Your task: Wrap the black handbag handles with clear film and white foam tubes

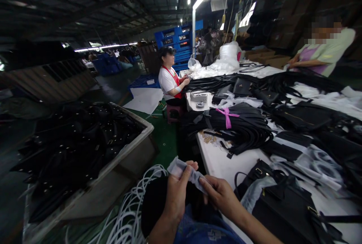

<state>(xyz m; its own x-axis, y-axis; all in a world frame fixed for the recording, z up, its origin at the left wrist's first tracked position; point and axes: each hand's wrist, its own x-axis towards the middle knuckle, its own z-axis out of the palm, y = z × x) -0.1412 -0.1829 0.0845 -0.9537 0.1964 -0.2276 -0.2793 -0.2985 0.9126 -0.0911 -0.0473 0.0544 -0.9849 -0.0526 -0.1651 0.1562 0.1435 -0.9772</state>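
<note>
Over my lap, both hands grip a narrow piece of translucent white wrapping (195,178). My left hand (178,187) is closed on its left part, the thumb lying on top and one end sticking out past the fingers. My right hand (219,193) pinches the other end between thumb and fingers. Whether anything lies inside the wrapping, I cannot make out. To the right of my right hand, a black handbag (285,206) with gold-coloured fittings rests on the white table (209,157), thin wrapping around its handle.
A large bin (147,127) heaped with black bags (85,134) stands at left. White loops of cord (127,202) lie by my legs. A bundle of black straps (240,127), tied with a pink band (227,115), crosses the table. One co-worker (171,76) sits ahead; another (322,51) is at right.
</note>
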